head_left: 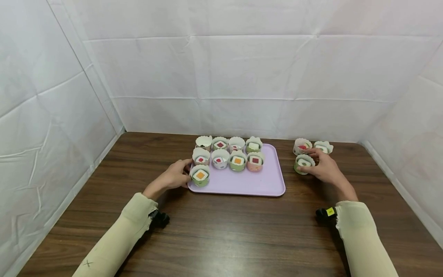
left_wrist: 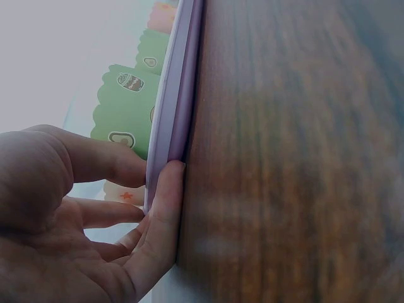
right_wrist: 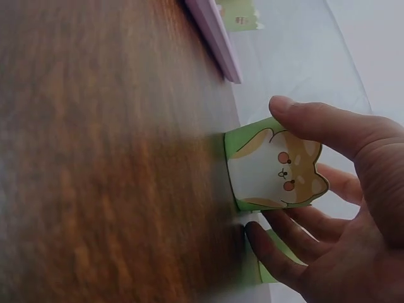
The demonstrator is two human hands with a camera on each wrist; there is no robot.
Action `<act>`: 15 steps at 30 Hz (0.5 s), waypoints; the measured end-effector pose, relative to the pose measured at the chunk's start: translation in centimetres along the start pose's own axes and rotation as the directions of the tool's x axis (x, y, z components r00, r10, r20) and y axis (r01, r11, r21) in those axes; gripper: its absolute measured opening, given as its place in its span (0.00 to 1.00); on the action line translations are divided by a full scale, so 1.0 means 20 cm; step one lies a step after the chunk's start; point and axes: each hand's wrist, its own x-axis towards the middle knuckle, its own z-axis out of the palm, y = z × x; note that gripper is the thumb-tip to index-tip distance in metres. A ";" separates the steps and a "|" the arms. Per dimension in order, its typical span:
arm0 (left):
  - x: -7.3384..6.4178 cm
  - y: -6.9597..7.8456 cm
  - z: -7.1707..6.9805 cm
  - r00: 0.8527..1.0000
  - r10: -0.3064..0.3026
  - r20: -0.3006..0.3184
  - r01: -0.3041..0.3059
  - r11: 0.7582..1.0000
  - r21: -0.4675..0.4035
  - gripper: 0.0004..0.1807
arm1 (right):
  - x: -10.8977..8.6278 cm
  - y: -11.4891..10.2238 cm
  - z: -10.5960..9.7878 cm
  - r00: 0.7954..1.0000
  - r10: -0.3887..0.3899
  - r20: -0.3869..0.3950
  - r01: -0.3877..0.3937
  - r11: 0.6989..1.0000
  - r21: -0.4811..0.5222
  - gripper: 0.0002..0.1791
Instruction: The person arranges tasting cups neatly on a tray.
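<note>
My left hand (head_left: 174, 175) grips the left rim of a lilac tray (head_left: 242, 184); in the left wrist view, thumb and fingers close round the tray edge (left_wrist: 167, 120). Beside its fingertips on the tray stands a green paper baking cup (head_left: 200, 182) with a white and orange square piece inside. Over at the right, my right hand (head_left: 325, 167) holds a green baking cup (head_left: 299, 167) between thumb and fingers. A dog face is printed on that cup (right_wrist: 271, 167), and a white piece lies inside. Its base is right at the tabletop.
Several more filled baking cups (head_left: 237, 165) stand in rows on the tray's back and left. Behind my right hand are a white cup (head_left: 300, 147) with red contents and another cup (head_left: 323, 145). White cloth walls (head_left: 242, 77) border the brown wooden table (head_left: 235, 231).
</note>
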 end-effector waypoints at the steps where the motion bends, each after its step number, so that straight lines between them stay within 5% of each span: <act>1: 0.00 0.00 0.00 1.000 0.002 0.001 -0.002 1.000 0.000 0.43 | 0.00 0.00 0.00 1.000 -0.002 0.001 0.002 1.000 -0.002 0.43; 15: 0.01 -0.02 0.00 1.000 0.014 -0.004 -0.014 1.000 -0.003 0.43 | 0.01 0.03 0.04 1.000 -0.025 0.006 0.025 0.999 -0.023 0.45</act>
